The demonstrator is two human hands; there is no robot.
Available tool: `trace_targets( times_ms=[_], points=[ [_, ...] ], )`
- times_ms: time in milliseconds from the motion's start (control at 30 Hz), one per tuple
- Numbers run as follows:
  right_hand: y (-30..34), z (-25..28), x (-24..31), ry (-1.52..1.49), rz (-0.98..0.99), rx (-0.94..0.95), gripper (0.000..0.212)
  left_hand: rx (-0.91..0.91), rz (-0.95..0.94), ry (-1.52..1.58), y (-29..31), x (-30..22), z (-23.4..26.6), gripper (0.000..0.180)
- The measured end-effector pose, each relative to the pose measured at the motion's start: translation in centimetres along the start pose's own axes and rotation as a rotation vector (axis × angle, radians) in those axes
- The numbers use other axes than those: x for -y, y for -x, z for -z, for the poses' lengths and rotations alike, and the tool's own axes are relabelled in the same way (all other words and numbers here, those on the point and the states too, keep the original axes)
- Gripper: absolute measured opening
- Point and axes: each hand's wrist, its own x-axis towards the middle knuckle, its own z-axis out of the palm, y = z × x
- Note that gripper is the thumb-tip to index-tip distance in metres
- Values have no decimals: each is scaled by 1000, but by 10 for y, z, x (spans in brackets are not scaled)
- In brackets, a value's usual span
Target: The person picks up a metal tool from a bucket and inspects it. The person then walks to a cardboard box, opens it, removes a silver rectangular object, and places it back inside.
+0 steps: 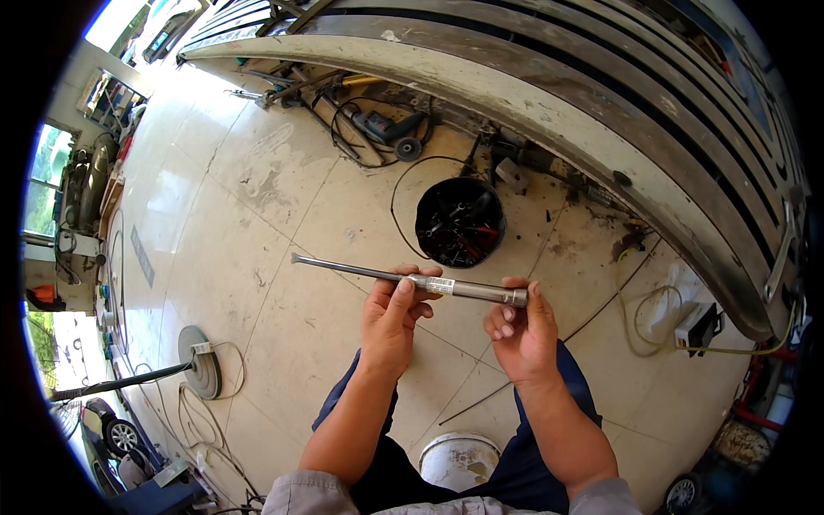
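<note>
Across the space above my knees, I hold a metal bar (481, 290) with a thick silvery barrel, a white label and a long thin dark shaft ending in a flared tip at the left. My left hand (388, 324) is closed round its middle, where the shaft meets the barrel, thumb on the near side. At the barrel's right end, my right hand (525, 339) pinches it between thumb and fingers. Beyond the bar stands a round black bucket (421, 239) full of dark tools, some with red handles.
A power tool with a disc (386, 129) and a cable lies beside the long slatted metal structure (532, 90). A white bucket (459, 459) stands between my legs. At left are a round stand base (199, 360) and loose cables; at right, a yellowish hose (639, 343) and a box (697, 326).
</note>
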Motion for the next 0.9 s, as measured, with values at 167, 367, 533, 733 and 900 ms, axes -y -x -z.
trace_targets(
  times_ms=[167,367,533,733,900],
  points=[
    [0,1,1,-4,2,15,40,19,-3,4,0,-1,1,24],
    [-1,-1,2,6,2,33,41,16,-15,11,0,-2,0,24],
    [0,-1,2,42,13,39,42,35,-19,32,0,-3,1,23],
    [-1,-2,4,94,3,-11,38,40,-60,-20,0,-5,2,24],
    [0,0,3,465,45,25,35,-4,-145,-178,-4,-8,8,22]
  ],
)
